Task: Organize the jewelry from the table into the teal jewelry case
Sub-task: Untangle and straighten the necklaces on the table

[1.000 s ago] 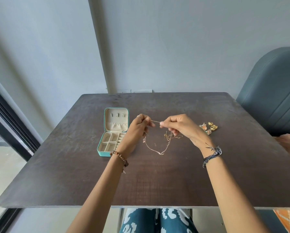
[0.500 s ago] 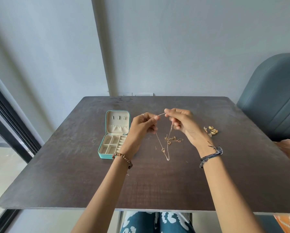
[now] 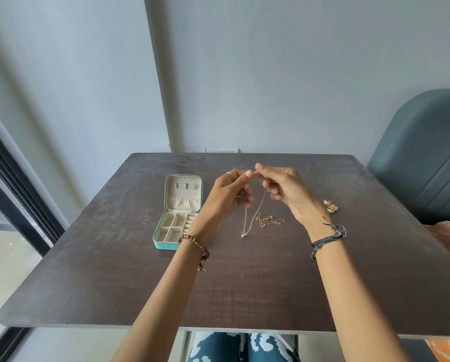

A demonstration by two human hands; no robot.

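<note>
Hard to see: clasp end of the thin necklace (image 3: 252, 218) is hidden betw the fingertips, where both hands meet above the table (image 3: 114, 257). Left hand (image 3: 228, 197) blocks the right edge of the teal jewelry case (image 3: 175, 212); can't tell what's in the compartments there. Left hand pinches the chain top w/ thumb + forefinger; right hand (image 3: 286, 194) pinches it just beside, fingers curled. Chain hangs in a narrow loop below both grips, small pendant at the bottom, at or near the tabletop. Gold bracelet (image 3: 269, 220) lies loose just right of the loop. Gold earrings (image 3: 331, 206) sit past the right wrist. Case open, left of the hands, lid up.
</note>
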